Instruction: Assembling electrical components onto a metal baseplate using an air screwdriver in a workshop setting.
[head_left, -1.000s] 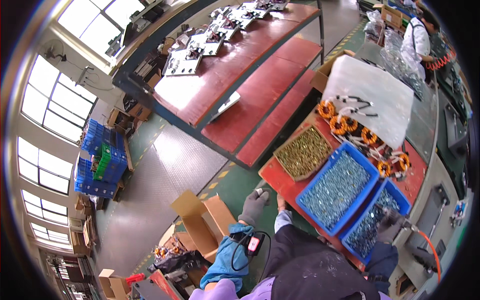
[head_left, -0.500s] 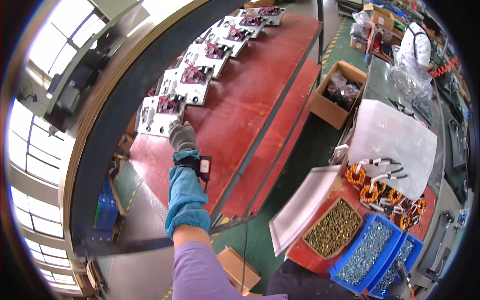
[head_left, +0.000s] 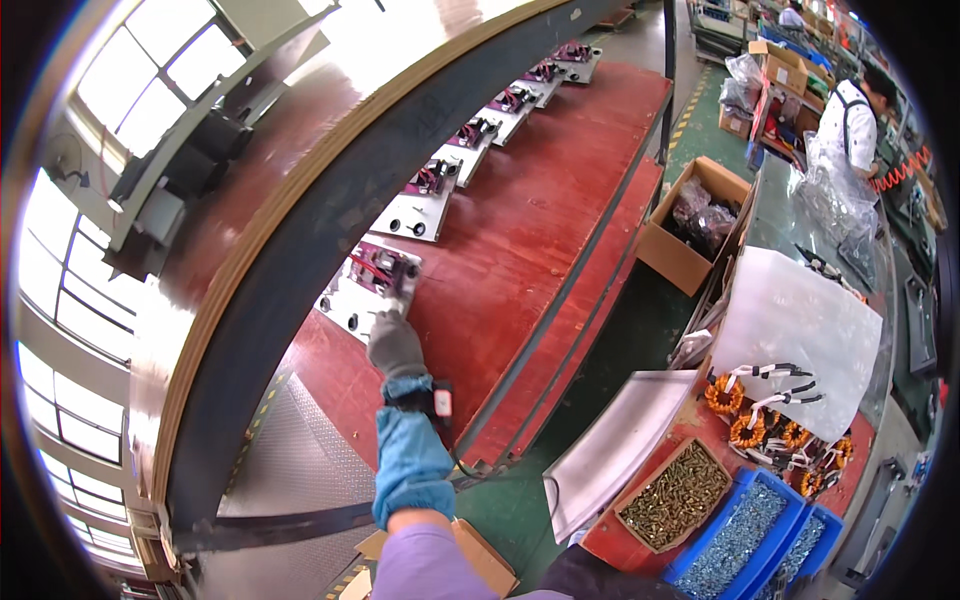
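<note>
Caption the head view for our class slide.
Grey gloved left hand at the nearest flat white plate on a red wooden shelf.

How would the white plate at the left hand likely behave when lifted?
The plate seems stiff, being flat and straight-edged. It is probably heavier where the dark parts sit, so it might tip toward them. Those raised, uncovered parts near the left hand may be fragile if knocked.

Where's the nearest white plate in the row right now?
In the head view, left of centre, the white plate lies on the red shelf at the near end of the row, with the gloved left hand at its lower-right edge.
</note>
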